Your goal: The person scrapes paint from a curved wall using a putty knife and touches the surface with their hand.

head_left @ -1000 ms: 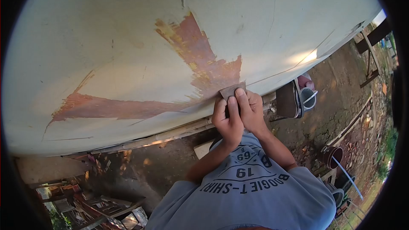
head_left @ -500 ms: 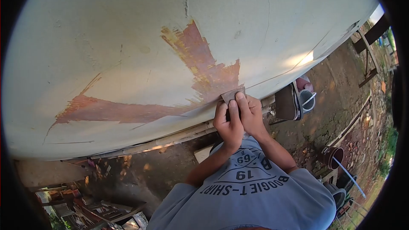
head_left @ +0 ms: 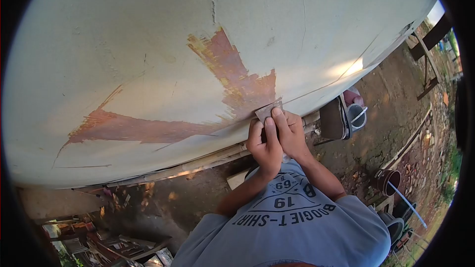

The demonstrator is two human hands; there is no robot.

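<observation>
A small flat rectangular scraper blade (head_left: 266, 111) is pinched between both my hands, its upper edge at the pale curved surface (head_left: 163, 64). My left hand (head_left: 264, 146) grips its left side, thumb up and fingers curled. Beside it, touching, my right hand (head_left: 291, 131) is closed on the right side. Just above the blade, a reddish-brown scraped patch (head_left: 232, 64) with ragged yellow edges runs up the surface. Another scraped band (head_left: 133, 127) stretches to the left. Parts of the blade are hidden behind my thumbs.
A long wooden rail (head_left: 198, 164) runs under the surface's lower edge. To the right are a dark container (head_left: 334, 118), a grey bucket (head_left: 356, 116) and a brown bucket (head_left: 386, 182). Scrap wood (head_left: 121, 247) lies heaped at lower left. Cracks mark the pale surface.
The blade has shifted slightly left and tilts a little differently, both hands still holding it. The view of the pale surface has moved slightly.
</observation>
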